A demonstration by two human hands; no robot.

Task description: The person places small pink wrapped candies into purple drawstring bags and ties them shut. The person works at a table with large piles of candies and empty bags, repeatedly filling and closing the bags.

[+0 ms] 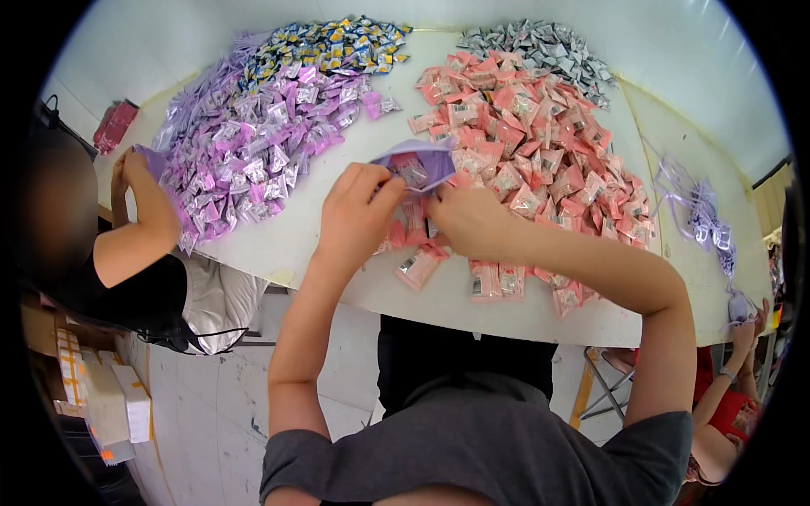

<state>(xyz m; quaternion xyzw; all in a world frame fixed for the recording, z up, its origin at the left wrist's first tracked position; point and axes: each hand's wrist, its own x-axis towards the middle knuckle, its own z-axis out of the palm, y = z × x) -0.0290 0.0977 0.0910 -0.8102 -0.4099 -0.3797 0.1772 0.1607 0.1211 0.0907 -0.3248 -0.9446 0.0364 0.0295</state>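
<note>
1. 2 bare hands meet over the white table (384, 291), both at a lavender pouch (436, 162) whose mouth gapes open toward the wearer.
2. The left hand (354, 218) has its thumb and fingers closed on the pouch's left rim in a pinch, with no visible gap between them.
3. The right hand (474, 221) is curled against the pouch's lower right side (its fingertips are partly hidden, so I cannot tell whether they pinch the fabric or hold anything else).
4. Inside the pouch's mouth, at least 1 packet with silver and pink on it shows.
5. A large heap of pink packets (548, 169) spreads beyond and to the right of the pouch; several loose ones lie below the hands, near the table's front edge.
6. To the left sits a heap of purple packets (261, 156), with blue and yellow packets (333, 46) behind it; grey packets (548, 55) lie behind the pink heap.
7. At the far right, a lavender strand (709, 219) trails over the table.
8. 2 other people are in view: a person in black (126, 287) at the left and a person in red (726, 413) at the right.
</note>
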